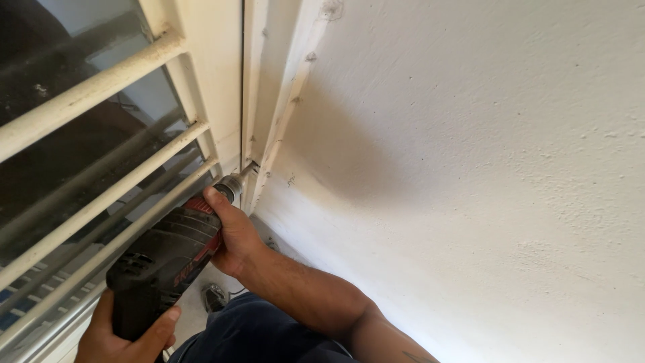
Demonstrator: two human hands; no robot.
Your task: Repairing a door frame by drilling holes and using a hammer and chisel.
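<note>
The drill (164, 259) sits at the near left, its bit (247, 169) against the window frame (259, 101) beside the wall (484, 168). The left hand (124, 336) is closed round the handle; the right hand (232, 235) grips the body near the chuck. Best to keep the bit square to the frame, press steadily, and stay off the bars (94, 94).

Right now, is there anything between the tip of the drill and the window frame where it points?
Nothing visible. The drill, held by the left hand and right hand, has its bit already against the cream window frame.
</note>
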